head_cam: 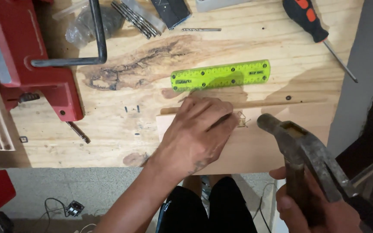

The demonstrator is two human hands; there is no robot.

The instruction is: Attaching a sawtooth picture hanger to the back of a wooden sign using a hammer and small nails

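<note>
A person's left hand (199, 131) presses flat, holding nothing, on a pale board (255, 149) at the workbench (121, 129) edge; the right hand (307, 207) clenches a claw hammer (301, 144) beside it, below a green ruler (221, 75)

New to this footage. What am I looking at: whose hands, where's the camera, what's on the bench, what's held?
There is one picture, from a camera worn on a person's head, looking down at their own two bare hands over a wooden workbench. No robot is involved.

The left hand lies flat on a pale wooden board at the bench's front edge, fingers next to a small pencil mark. The right hand grips the handle of a worn claw hammer, whose head hangs above the board.

Behind the board lies a bright green ruler. Farther back are a screwdriver with a black and orange handle, several loose drill bits and a plastic bag. A red clamping tool with a black bent bar sits at the left.
</note>
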